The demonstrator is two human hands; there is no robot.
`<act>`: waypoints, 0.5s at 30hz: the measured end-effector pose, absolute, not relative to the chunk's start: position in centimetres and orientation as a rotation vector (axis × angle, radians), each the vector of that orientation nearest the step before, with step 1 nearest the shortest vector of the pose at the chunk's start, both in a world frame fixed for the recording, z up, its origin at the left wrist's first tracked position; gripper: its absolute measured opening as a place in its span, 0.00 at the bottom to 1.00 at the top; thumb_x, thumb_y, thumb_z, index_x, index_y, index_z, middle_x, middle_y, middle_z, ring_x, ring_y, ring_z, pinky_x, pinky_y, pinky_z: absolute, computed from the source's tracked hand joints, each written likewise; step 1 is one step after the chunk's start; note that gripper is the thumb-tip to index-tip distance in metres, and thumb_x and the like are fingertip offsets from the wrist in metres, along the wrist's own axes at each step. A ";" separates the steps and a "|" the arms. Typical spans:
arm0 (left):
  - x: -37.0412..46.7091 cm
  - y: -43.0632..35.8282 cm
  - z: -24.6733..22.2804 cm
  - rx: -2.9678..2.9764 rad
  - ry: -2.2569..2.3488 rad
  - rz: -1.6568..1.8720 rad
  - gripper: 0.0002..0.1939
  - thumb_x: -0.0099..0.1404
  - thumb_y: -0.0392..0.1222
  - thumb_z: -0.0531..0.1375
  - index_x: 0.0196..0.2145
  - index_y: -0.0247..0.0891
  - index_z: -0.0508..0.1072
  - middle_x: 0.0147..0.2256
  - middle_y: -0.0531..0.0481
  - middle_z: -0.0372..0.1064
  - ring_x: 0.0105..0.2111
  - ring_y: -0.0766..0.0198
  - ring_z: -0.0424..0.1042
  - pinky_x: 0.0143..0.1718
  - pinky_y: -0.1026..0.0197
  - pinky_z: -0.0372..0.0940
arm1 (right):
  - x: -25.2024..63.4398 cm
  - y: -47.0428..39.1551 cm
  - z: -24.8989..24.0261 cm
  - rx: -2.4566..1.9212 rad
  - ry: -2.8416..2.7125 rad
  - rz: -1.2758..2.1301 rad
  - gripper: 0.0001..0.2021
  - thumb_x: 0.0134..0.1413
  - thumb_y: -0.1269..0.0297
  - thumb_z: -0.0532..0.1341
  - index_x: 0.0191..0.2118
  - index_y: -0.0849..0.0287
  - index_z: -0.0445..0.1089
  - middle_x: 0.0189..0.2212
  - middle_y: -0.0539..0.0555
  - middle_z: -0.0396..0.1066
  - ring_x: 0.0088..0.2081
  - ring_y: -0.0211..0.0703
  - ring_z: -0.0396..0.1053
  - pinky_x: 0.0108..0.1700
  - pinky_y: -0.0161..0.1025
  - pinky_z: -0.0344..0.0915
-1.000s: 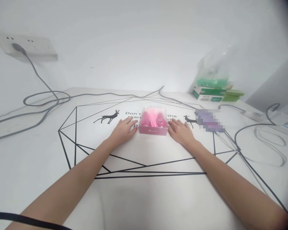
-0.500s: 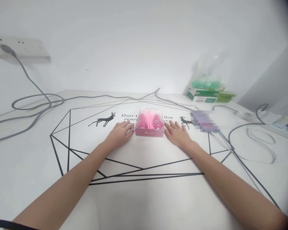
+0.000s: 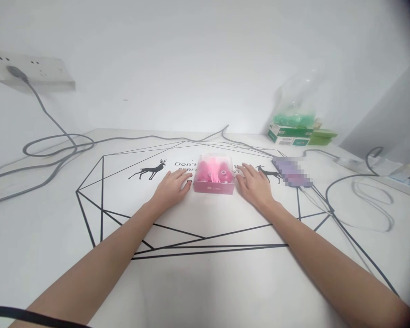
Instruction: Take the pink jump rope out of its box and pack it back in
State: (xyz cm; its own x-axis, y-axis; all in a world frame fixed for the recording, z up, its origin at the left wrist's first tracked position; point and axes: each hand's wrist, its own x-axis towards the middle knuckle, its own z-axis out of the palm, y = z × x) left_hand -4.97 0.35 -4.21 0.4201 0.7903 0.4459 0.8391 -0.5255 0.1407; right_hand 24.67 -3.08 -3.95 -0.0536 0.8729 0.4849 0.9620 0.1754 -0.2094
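Observation:
A small box (image 3: 214,175) with a clear cover and a pink base stands upright in the middle of the white table (image 3: 205,282). Pink items show through its cover. My left hand (image 3: 172,187) rests palm down just left of the box, fingers apart, holding nothing. On the other side, my right hand (image 3: 255,186) is also empty, with its fingers spread and its thumb side close to the box. A narrow gap separates each hand from the box. Printed lettering on the table is partly hidden behind the box and hands.
Green and white boxes (image 3: 290,132) with a clear bag (image 3: 295,102) on them stand at the back right. A purple item (image 3: 292,172), partly pixelated, lies right of my right hand. Grey cable (image 3: 59,136) loops at the left; a wall socket (image 3: 51,70) is above.
Both hands have lifted or shifted slightly, and the fingers of my right hand are a little farther from the box. The whole view has moved slightly. The box stands in the same place.

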 end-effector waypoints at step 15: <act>-3.3 -1.0 -3.2 -2.636 -0.999 -0.854 0.17 0.73 0.43 0.49 0.54 0.44 0.70 0.57 0.45 0.67 0.59 0.56 0.64 0.64 0.46 0.53 | 24.3 -3.6 -3.6 -1.234 -2.254 -0.115 0.22 0.70 0.59 0.44 0.62 0.55 0.63 0.63 0.51 0.60 0.66 0.45 0.53 0.67 0.50 0.50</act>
State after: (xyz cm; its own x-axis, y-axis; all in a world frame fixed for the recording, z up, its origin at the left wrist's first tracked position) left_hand -3.27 -0.97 -3.20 0.6057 0.5444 0.5802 0.6578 -0.7529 0.0198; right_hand 24.29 -3.61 -3.59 -0.4182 0.7505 0.5117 0.7988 0.5721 -0.1862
